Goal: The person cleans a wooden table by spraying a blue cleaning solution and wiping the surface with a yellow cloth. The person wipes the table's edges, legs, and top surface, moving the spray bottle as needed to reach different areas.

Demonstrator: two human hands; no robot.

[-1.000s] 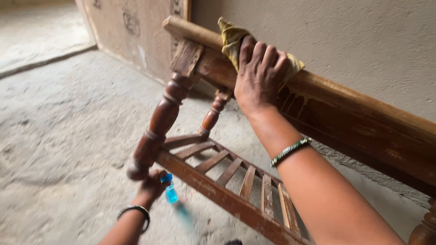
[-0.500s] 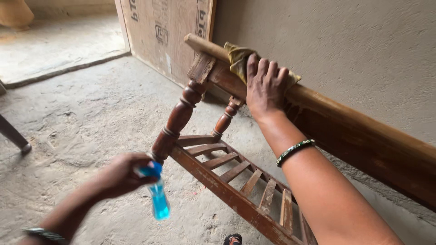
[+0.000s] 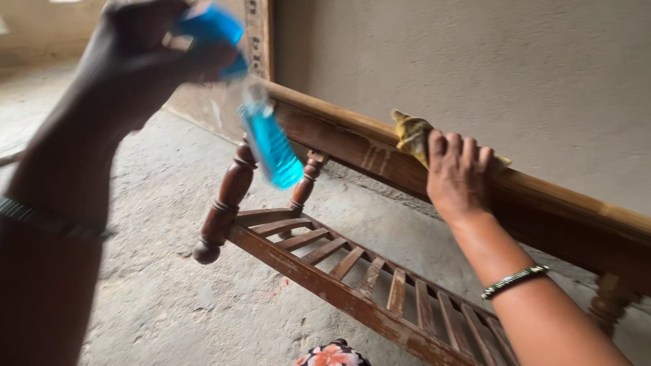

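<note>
A brown wooden table (image 3: 352, 152) lies on its side against the wall, its turned legs (image 3: 224, 203) pointing toward me and a slatted lower shelf (image 3: 359, 271) near the floor. My right hand (image 3: 458, 176) presses a yellowish cloth (image 3: 411, 135) onto the table's upper edge. My left hand (image 3: 146, 51) is raised high at the upper left and grips a spray bottle of blue liquid (image 3: 268, 139), blurred, hanging in front of the table's left end.
A grey plastered wall (image 3: 475, 68) rises behind the table. A board (image 3: 261, 34) leans against it at the back left. Rough concrete floor (image 3: 156, 271) spreads to the left. A flowered sandal tip (image 3: 332, 356) shows at the bottom edge.
My left hand has lifted the blue bottle from near the floor to high at the upper left. My right hand has slid the cloth rightward along the table's edge. The view has shifted.
</note>
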